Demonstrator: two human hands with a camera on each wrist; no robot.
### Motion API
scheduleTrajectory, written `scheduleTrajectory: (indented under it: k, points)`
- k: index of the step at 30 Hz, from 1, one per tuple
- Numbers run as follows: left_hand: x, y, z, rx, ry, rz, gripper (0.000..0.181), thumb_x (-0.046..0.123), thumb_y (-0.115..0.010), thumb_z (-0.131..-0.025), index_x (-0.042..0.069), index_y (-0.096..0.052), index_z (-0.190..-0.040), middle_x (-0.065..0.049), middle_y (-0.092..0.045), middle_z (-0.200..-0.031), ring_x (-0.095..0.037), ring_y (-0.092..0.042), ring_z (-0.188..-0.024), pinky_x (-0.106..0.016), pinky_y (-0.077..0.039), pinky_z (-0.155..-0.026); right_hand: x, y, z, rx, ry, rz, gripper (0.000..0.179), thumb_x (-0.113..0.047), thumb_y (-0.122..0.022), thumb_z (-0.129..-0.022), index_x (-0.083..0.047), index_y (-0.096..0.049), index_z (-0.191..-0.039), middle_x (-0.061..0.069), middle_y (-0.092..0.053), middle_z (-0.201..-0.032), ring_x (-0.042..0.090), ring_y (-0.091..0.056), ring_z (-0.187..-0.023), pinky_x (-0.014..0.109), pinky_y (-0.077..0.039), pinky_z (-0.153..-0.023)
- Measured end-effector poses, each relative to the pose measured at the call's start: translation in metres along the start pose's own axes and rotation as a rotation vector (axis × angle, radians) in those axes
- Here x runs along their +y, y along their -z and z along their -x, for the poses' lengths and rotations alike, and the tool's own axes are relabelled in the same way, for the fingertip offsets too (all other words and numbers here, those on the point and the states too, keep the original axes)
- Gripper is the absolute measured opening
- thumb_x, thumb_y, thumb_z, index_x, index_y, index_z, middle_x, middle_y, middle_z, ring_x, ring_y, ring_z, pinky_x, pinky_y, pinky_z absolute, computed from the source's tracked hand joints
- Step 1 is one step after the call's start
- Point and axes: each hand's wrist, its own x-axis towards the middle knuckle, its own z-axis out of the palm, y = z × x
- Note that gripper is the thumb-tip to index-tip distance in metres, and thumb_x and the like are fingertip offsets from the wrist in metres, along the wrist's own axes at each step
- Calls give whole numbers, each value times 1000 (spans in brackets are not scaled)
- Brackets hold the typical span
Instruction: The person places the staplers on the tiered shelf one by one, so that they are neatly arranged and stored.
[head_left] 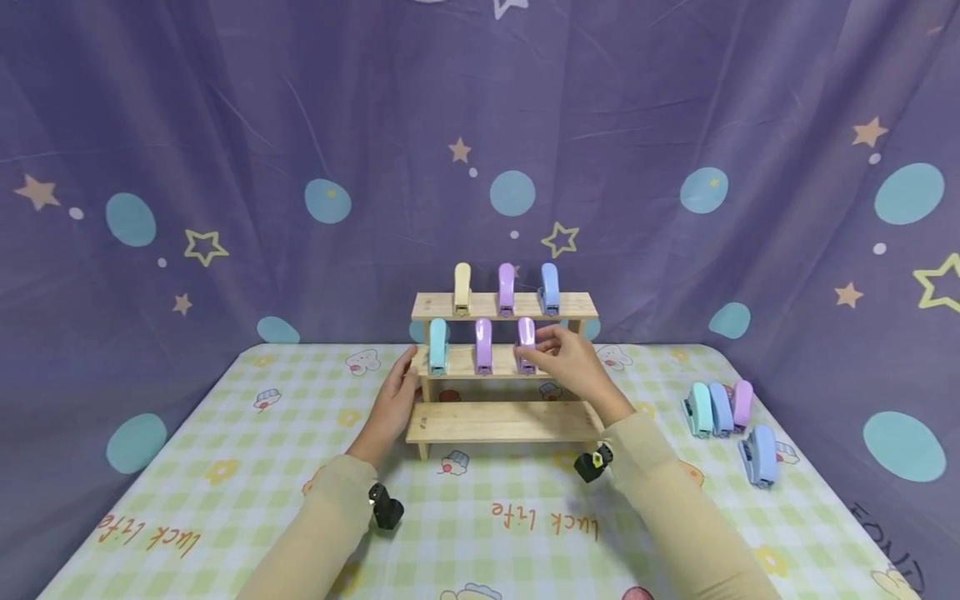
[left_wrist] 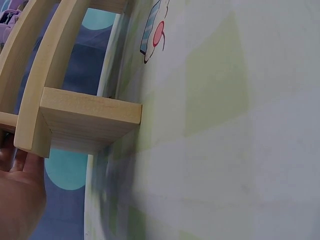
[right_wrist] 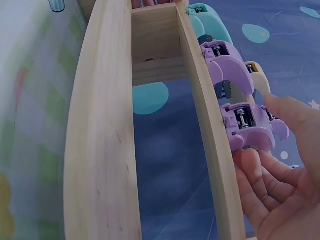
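A three-step wooden rack [head_left: 502,422] stands on the table. My right hand [head_left: 576,367] pinches a purple stapler [head_left: 527,333] at the right of the middle step, thumb on one side and fingers on the other in the right wrist view. Beside it stand another purple stapler [head_left: 483,346] and a teal stapler [head_left: 437,346]. A cream stapler [head_left: 462,287], a purple one [head_left: 507,287] and a blue one [head_left: 550,287] stand upright on the top step. My left hand [head_left: 393,404] holds the rack's left end; its fingers are partly hidden behind a post [left_wrist: 35,120].
Right of the rack, a mint stapler [head_left: 701,410], a blue stapler [head_left: 721,408] and a purple stapler [head_left: 742,406] stand close together. Another blue stapler [head_left: 761,456] is nearer. A checked cloth [head_left: 255,500] covers the table; a purple curtain [head_left: 240,125] hangs behind.
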Motion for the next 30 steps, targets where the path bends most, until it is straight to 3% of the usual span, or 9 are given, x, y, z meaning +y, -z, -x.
scheduleTrajectory:
  k: [15,24,30]
  points:
    - [1,2,0,-2,7,-8,51,28,-32,-111,16,-24,-161,-12,-25,-163,-34,-36,-142,-48,-37,-114,15,27,20,-25,31,65,50,-42,-69,-95,-9,-60,-132,4,-69,-109,24,-65,-99,45,-56,-85]
    - [3,1,1,-12,30,-7,53,30,-31,-111,17,-20,-162,-12,-21,-165,-35,-31,-145,-49,-33,-116,33,49,38,3,63,108,45,-36,-70,-96,-8,-62,-130,4,-71,-105,22,-66,-94,45,-56,-82]
    - [0,1,0,-3,16,-8,52,30,-32,-111,18,-22,-161,-11,-24,-164,-34,-34,-143,-47,-36,-115,49,67,56,15,63,179,41,-35,-70,-96,-8,-64,-127,6,-71,-105,22,-66,-90,39,-57,-73]
